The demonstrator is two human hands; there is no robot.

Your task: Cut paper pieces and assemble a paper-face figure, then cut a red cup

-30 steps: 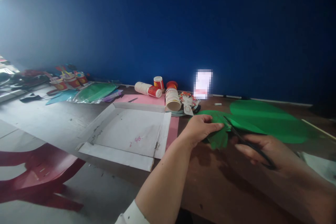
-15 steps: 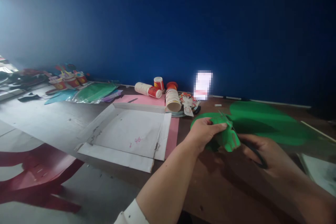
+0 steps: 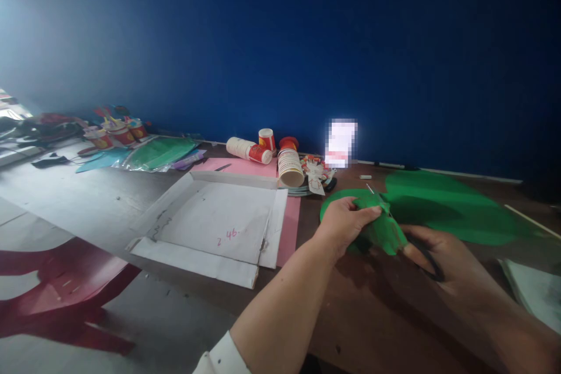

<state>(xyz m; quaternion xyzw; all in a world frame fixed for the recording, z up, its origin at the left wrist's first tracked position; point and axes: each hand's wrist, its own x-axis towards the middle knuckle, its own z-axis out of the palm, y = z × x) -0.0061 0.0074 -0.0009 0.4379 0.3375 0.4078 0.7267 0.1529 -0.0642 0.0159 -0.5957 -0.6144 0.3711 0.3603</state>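
Observation:
A folded green piece [image 3: 385,235] is pinched between the thumb and fingers of my left hand [image 3: 344,223]. My right hand [image 3: 442,257] has its fingers through the black handles of the scissors [image 3: 427,257]. Their thin metal blades lie at the green piece, near my left thumb, and the blade tips show above it. Behind my left hand a rounded green sheet [image 3: 346,194] lies on the table, and a larger green sheet [image 3: 447,204] is spread to its right.
A white cardboard tray [image 3: 223,222] sits partly on pink paper [image 3: 289,234] at the left. Behind it are stacked paper cups [image 3: 290,168] and a bright pixelated rectangle [image 3: 340,143]. A red chair [image 3: 74,280] stands lower left; a white pad [image 3: 534,289] lies right.
The green piece has tilted and shifted slightly right and down at its lower end. Both hands keep their holds, and the whole view has shifted very slightly.

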